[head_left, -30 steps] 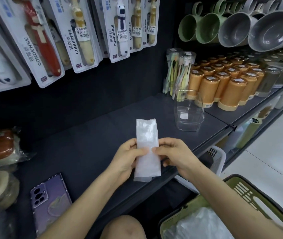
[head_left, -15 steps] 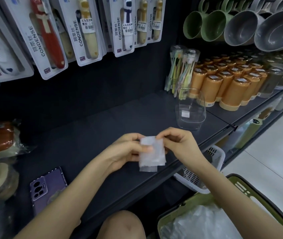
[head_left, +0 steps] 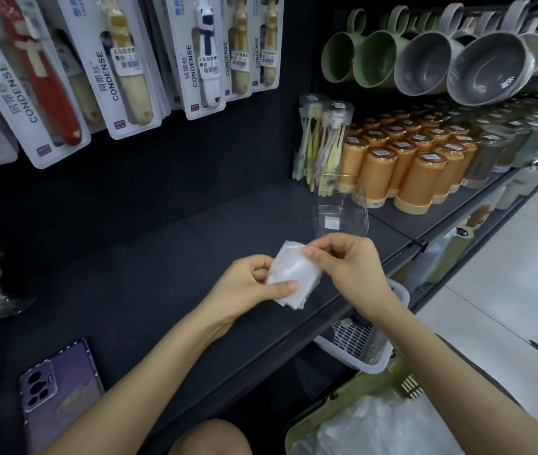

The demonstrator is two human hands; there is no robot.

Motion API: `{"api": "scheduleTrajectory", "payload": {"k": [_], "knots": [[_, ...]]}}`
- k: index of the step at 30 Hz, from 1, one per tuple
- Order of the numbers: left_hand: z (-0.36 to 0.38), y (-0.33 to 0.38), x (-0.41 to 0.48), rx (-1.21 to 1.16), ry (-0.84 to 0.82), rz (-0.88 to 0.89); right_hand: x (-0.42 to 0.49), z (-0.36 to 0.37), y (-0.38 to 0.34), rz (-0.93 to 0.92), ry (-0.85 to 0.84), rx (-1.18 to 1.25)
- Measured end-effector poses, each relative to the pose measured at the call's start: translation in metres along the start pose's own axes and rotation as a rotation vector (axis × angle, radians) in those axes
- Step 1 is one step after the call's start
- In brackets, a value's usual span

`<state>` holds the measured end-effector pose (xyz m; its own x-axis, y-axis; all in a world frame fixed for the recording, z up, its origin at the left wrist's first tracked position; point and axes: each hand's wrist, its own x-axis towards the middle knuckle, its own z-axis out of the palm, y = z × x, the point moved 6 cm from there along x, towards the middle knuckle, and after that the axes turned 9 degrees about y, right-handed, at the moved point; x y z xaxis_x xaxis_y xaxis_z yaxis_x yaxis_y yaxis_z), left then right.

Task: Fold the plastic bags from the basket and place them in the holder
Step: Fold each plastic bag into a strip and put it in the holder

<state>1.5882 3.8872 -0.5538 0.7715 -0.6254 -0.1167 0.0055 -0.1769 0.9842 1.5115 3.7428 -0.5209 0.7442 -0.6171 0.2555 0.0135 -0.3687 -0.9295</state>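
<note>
A white plastic bag (head_left: 292,274), folded into a small square packet, is held just above the dark shelf (head_left: 149,274). My left hand (head_left: 249,284) pinches its lower left side, thumb across the front. My right hand (head_left: 349,267) pinches its upper right corner. A clear plastic holder (head_left: 341,213) stands on the shelf right behind my right hand. At the bottom right a green basket (head_left: 402,372) holds more crumpled clear bags (head_left: 379,428).
A purple phone (head_left: 61,395) lies at the shelf's near left. Bagged goods sit at the far left edge. Orange canisters (head_left: 418,178) and toothbrush packs (head_left: 320,142) crowd the shelf behind the holder. A white basket (head_left: 369,343) sits on the shelf below.
The long strip of bag has been folded down into a short square packet. Both hands have lifted it up and to the right, closer to the clear holder.
</note>
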Motion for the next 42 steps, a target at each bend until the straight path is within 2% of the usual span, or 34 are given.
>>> {"api": "scheduleTrajectory", "payload": {"k": [4, 7, 10, 13, 16, 19, 22, 25, 28, 32, 37, 42], "knots": [[0.003, -0.002, -0.001, 0.035, 0.076, 0.054, -0.001, -0.005, 0.005, 0.026, 0.035, 0.016], [0.003, 0.003, 0.002, 0.25, 0.104, 0.145, -0.004, -0.004, 0.007, 0.087, -0.085, 0.104], [0.009, 0.005, 0.004, 0.395, 0.065, 0.204, -0.003, -0.003, 0.005, 0.047, -0.127, 0.063], [0.011, 0.007, 0.005, 0.409, 0.06, 0.229, 0.001, -0.007, 0.005, 0.015, -0.012, 0.059], [0.005, 0.008, 0.008, 0.341, 0.097, 0.225, 0.003, -0.014, 0.011, 0.06, 0.078, 0.127], [0.003, 0.007, 0.015, 0.334, 0.096, 0.227, -0.002, -0.017, 0.02, 0.126, 0.016, 0.203], [0.004, 0.004, 0.027, 0.382, 0.084, 0.229, -0.006, -0.026, 0.035, 0.15, -0.079, 0.102], [0.009, 0.004, 0.039, 0.473, 0.063, 0.263, -0.004, -0.038, 0.043, 0.089, -0.03, -0.066], [0.02, 0.008, 0.051, 0.524, 0.014, 0.297, 0.001, -0.047, 0.051, 0.062, 0.053, -0.111], [0.025, 0.015, 0.076, 0.476, -0.029, 0.279, 0.01, -0.073, 0.061, 0.097, 0.153, -0.116], [0.027, 0.027, 0.149, 0.285, 0.178, 0.177, 0.026, -0.099, 0.068, 0.082, 0.146, -0.16], [0.071, 0.038, 0.203, 0.201, 0.108, 0.106, 0.043, -0.101, 0.083, 0.114, 0.114, -0.2]]}}
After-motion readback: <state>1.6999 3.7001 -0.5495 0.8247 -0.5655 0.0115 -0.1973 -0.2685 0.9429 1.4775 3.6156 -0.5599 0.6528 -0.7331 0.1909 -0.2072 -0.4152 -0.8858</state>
